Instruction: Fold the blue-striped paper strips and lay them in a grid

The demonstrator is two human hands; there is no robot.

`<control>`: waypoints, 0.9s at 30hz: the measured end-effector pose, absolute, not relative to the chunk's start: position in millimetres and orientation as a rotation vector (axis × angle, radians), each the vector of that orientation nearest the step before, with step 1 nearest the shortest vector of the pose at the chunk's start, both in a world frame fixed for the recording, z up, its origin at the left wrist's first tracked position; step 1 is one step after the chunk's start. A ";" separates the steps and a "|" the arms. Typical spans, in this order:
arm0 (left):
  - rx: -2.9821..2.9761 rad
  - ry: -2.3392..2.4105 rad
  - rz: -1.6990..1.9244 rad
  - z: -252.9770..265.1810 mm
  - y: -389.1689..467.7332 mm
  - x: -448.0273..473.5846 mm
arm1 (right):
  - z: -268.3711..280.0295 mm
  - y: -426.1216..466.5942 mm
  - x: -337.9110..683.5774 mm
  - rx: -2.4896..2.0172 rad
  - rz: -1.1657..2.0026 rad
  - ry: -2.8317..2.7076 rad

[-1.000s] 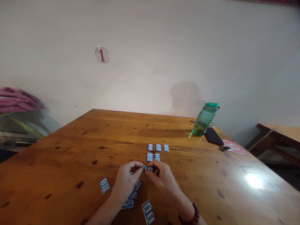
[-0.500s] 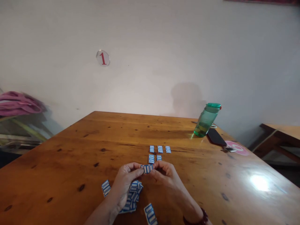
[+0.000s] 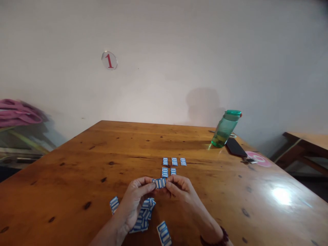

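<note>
Between my two hands is a small blue-and-white card (image 3: 160, 183) with pale bars on it, held above the table. My left hand (image 3: 137, 196) pinches its left end between thumb and fingers. At the right end, the thumb and fingers of my right hand (image 3: 183, 191) are closed on the edge. Just beyond my hands lie several similar cards in two rows, among them a near-row card (image 3: 165, 172) and a far-row card (image 3: 174, 161). A heap of cards (image 3: 143, 217) sits partly hidden under my left hand. Single cards lie beside my left wrist (image 3: 114, 203) and near the front edge (image 3: 164, 234).
A green water bottle (image 3: 225, 130) stands on the wooden table (image 3: 123, 140) at the back right. Next to it are a dark phone (image 3: 235, 147), a pink round disc (image 3: 262, 159) and small metal items (image 3: 249, 160). A wooden bench (image 3: 307, 143) is off to the right.
The card between my hands shows a little more of its right end, as my right thumb has slid toward the edge. The view has shifted slightly; the cards on the table stay put.
</note>
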State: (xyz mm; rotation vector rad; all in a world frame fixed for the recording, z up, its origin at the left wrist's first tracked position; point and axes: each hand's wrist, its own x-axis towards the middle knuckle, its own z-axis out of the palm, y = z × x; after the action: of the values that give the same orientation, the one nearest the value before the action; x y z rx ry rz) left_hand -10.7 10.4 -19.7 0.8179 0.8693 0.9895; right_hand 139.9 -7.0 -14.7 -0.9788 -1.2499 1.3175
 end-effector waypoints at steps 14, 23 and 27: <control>2.067 1.331 0.992 -16.9 4.3 -9.5 | -23.6 -8.1 144.5 -1.271 0.774 -1.768; 1.426 1.085 1.058 -27.0 11.1 -2.7 | -27.4 -0.9 133.8 -1.165 1.037 -1.239; 1.279 1.101 1.126 -31.9 13.5 0.1 | -32.7 0.3 127.1 -1.101 1.085 -1.146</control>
State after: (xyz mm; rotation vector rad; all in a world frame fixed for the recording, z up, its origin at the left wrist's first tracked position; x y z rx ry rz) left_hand 0.1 13.5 -31.9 1.2794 1.1009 1.1259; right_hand 127.1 0.3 -32.7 -1.1013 -1.1456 1.0848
